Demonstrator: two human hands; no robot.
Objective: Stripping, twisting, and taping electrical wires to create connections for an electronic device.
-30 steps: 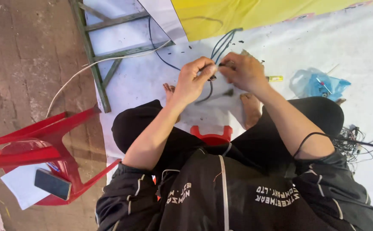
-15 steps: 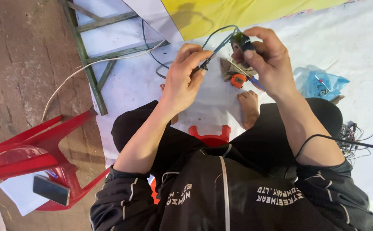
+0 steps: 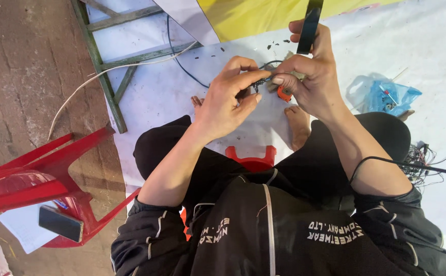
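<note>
My left hand (image 3: 228, 102) pinches a thin black wire (image 3: 265, 76) between thumb and fingers. My right hand (image 3: 316, 82) meets it from the right and grips a small part with an orange piece (image 3: 284, 94), where the wire ends. A black strip of tape (image 3: 310, 25) rises from my right fingers to the top edge. Both hands are held up over my knees and bare feet (image 3: 298, 122). What lies inside the right palm is hidden.
I sit on a red stool (image 3: 251, 156) on a white sheet (image 3: 161, 92). A tipped red plastic chair (image 3: 39, 174) with a phone (image 3: 60, 223) on paper lies at left. There is a green metal frame (image 3: 108, 76), a white cable (image 3: 105, 71), a blue plastic bag (image 3: 389, 97) and a black wire bundle (image 3: 427, 158).
Both hands have risen from the sheet toward the camera with the wire and the orange part. The black tape strip now stands above the right hand.
</note>
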